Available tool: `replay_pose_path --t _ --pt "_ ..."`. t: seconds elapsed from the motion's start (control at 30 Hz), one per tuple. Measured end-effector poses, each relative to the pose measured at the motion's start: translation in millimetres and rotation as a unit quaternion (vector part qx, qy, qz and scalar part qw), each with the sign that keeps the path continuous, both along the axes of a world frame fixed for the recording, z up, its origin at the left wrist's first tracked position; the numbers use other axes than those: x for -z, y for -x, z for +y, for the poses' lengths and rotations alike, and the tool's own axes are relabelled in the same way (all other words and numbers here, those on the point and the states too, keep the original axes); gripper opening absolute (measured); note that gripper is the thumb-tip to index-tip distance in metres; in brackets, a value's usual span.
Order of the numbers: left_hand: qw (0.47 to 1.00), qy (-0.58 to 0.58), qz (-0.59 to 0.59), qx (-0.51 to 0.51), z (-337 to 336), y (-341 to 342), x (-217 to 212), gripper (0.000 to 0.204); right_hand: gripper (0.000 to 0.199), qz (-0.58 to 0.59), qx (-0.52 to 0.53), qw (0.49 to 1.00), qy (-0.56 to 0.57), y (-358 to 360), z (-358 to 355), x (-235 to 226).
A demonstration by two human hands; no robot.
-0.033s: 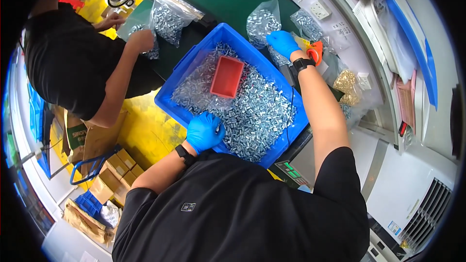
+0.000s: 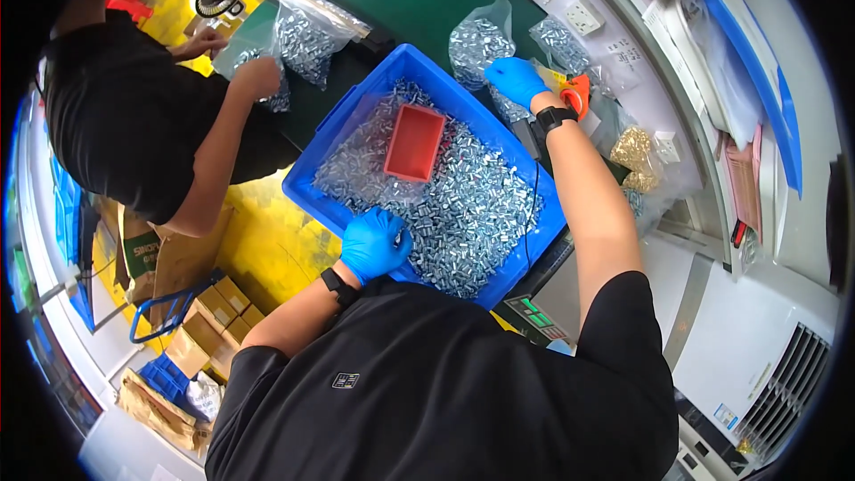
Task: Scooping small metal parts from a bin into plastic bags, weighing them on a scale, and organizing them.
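Observation:
A blue bin [image 2: 316, 138] holds a heap of small silvery metal sleeves [image 2: 472, 205]. On the heap sits a red rectangular tray [image 2: 415, 142], with clear plastic film [image 2: 356, 156] spread beside it. My left hand [image 2: 374, 245], in a blue glove, is curled closed at the bin's near left side; whatever its fingers hold is hidden. My right hand [image 2: 517, 82], also gloved, reaches past the far right rim. Its bent fingers grip at a clear plastic bag of metal pieces [image 2: 481, 43], though the fingertips are partly hidden.
Another person [image 2: 134, 125] handles a bag at the left. More filled bags [image 2: 303, 40] lie on the green table [image 2: 419, 13]. An orange tape dispenser [image 2: 579, 93] and bags of brass-coloured pieces [image 2: 632, 150] are at right. A black cable [image 2: 534, 214] crosses the bin's right rim.
Almost nothing differs; my right hand and the bag beside it sit very slightly farther left in the picture. The left hand keeps its curled pose.

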State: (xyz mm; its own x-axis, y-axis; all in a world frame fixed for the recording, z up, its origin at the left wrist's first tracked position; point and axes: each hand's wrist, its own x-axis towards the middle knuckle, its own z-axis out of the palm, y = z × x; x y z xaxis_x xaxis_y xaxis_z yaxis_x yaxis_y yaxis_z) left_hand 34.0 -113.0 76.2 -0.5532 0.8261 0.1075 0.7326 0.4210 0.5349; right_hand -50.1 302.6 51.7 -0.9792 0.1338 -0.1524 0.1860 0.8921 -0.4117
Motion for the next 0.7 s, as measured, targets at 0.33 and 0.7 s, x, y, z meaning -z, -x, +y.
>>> replay_pose_path --t 0.33,0.7 --pt "1.000 0.014 0.004 0.021 -9 -2 3 0.014 0.012 0.380 0.157 0.911 0.031 -75 -19 -220" --pt "1.000 0.000 0.021 0.014 -10 -7 8 0.017 0.094 0.097 0.368 0.816 -0.435 -164 125 -395"
